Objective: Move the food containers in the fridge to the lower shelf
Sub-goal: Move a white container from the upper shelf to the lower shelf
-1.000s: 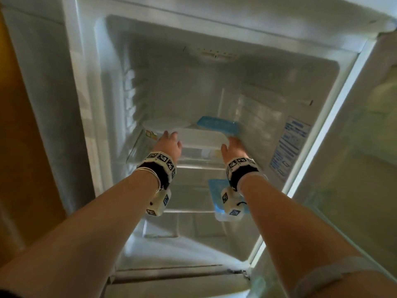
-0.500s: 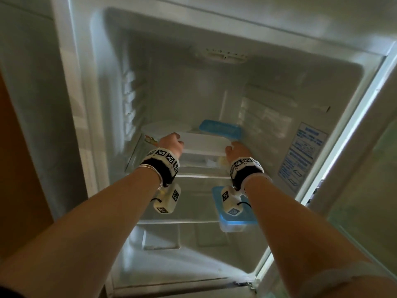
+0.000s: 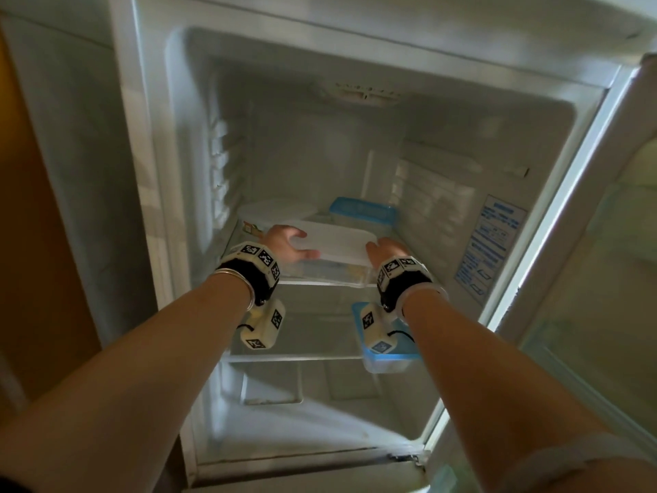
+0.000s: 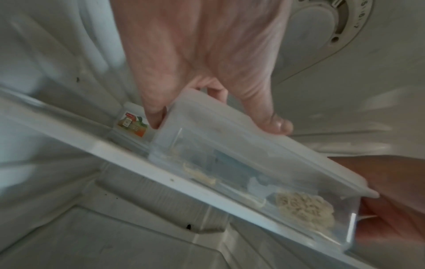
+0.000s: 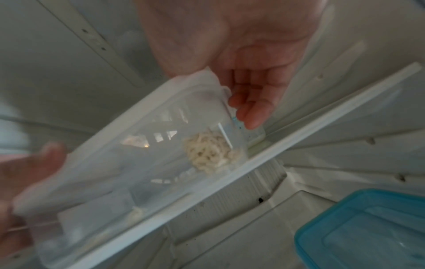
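A clear rectangular container (image 3: pixel 337 240) with a white lid and pale noodles inside stands at the front of the upper glass shelf (image 3: pixel 320 282). My left hand (image 3: pixel 288 243) grips its left end, thumb on the lid (image 4: pixel 278 125) and fingers down the end wall. My right hand (image 3: pixel 385 249) holds the right end, with its fingers (image 5: pixel 250 109) against the end wall. Behind it stand a round white-lidded tub (image 3: pixel 277 211) with a coloured label (image 4: pixel 132 122) and a blue-lidded box (image 3: pixel 362 209). Another blue-lidded box (image 3: pixel 391 357) (image 5: pixel 368 227) sits on the lower shelf (image 3: pixel 295 357), at its right.
The fridge door (image 3: pixel 604 243) stands open at the right. A thermostat dial (image 4: pixel 333 21) sits on the ceiling above the upper shelf. The lower shelf's left half is bare glass. Below it lies the fridge floor (image 3: pixel 302 432).
Both hands have closed on the ends of the clear container and drawn it a little toward the front edge of the upper shelf. My head has come closer.
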Available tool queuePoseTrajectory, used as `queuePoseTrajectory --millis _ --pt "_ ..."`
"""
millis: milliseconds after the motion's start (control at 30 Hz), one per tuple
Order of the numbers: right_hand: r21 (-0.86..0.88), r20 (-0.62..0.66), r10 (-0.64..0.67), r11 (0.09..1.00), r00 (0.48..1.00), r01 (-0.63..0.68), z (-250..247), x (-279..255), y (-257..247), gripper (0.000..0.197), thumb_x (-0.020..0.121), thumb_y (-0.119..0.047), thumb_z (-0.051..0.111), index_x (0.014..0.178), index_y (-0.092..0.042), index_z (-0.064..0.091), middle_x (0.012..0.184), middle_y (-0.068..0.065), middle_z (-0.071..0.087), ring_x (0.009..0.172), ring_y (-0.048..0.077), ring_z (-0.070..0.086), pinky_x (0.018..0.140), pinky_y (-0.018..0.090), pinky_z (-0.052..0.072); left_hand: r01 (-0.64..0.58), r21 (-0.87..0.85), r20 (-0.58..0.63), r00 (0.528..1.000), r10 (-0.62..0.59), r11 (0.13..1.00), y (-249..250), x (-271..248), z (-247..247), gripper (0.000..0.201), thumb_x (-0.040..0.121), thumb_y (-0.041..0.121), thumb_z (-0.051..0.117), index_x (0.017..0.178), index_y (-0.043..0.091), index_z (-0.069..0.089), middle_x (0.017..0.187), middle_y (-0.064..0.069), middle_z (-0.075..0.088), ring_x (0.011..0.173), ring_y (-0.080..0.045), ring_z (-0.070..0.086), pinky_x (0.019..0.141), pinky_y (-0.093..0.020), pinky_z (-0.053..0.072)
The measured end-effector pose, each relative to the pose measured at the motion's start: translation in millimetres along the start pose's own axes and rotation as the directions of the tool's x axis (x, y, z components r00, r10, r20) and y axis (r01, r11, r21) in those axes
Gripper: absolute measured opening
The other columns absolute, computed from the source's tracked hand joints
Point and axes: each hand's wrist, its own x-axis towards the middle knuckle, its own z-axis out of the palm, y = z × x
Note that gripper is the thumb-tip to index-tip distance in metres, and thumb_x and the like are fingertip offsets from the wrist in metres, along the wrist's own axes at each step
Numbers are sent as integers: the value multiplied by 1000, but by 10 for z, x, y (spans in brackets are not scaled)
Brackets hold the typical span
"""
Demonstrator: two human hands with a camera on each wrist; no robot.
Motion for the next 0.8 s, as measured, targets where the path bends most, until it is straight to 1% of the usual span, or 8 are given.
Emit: queuePoseTrajectory --millis 133,233,300,367,467,567,700,800 --pt "22 -4 -4 1000 1000 4 -41 -100 19 41 94 -32 41 127 -8 48 122 14 58 107 30 58 77 29 40 9 52 21 1000 -11 999 -18 13 -16 68 74 41 73 133 18 51 148 -3 39 136 -21 39 116 -30 29" --pt "121 -50 -29 992 998 35 -42 -184 58 39 91 -29 51 125 -12 46 120 12 60 101 30 61 80 32 47 1 83 15 1000 -3 997 5 0 -40 58 81 36 69 133 18 52 147 -4 42 135 -23 41 115 -30 30" --pt "134 -64 -44 990 997 53 -35 -226 71 38 90 -28 51 124 -13 45 118 11 60 89 27 59 80 33 49 13 106 -19 1000 -11 994 -15 -15 -69 49 85 31 65 131 19 55 146 -6 43 133 -24 43 114 -29 31" --pt "115 -68 -56 991 996 64 -33 -236 67 39 91 -29 49 126 -14 44 118 11 60 85 25 56 77 31 48 43 93 -72 997 -37 995 -53 -12 -79 41 86 26 64 126 21 59 143 -7 46 130 -25 47 113 -29 33" --pt "113 -66 -59 991 996 66 -41 -197 50 43 91 -29 48 131 -14 43 129 12 52 105 30 58 85 33 46 84 106 -138 988 -69 991 -87 -36 -60 36 89 24 58 125 22 60 140 -10 47 126 -26 49 111 -28 35" --pt "41 -20 -63 997 998 64 -72 -121 36 47 94 -30 44 139 -14 39 142 12 38 124 30 48 99 33 41 101 49 -157 983 -92 994 -78 -43 -39 36 93 23 51 127 16 57 136 -13 53 123 -28 52 106 -28 37" --pt "-49 66 -73 996 995 76 -112 -5 20 53 98 -31 38 146 -14 29 150 12 32 135 29 38 111 35 30 93 5 -142 986 -92 996 -88 -29 -42 37 94 29 49 126 12 57 129 -11 61 116 -28 58 98 -29 43" --pt "-61 110 -82 994 991 89 -131 56 25 54 100 -32 33 149 -13 23 155 9 28 139 27 34 112 33 27 111 -25 -113 987 -114 993 -91 -14 -46 40 94 31 50 130 12 53 134 -12 57 121 -29 54 102 -31 40"
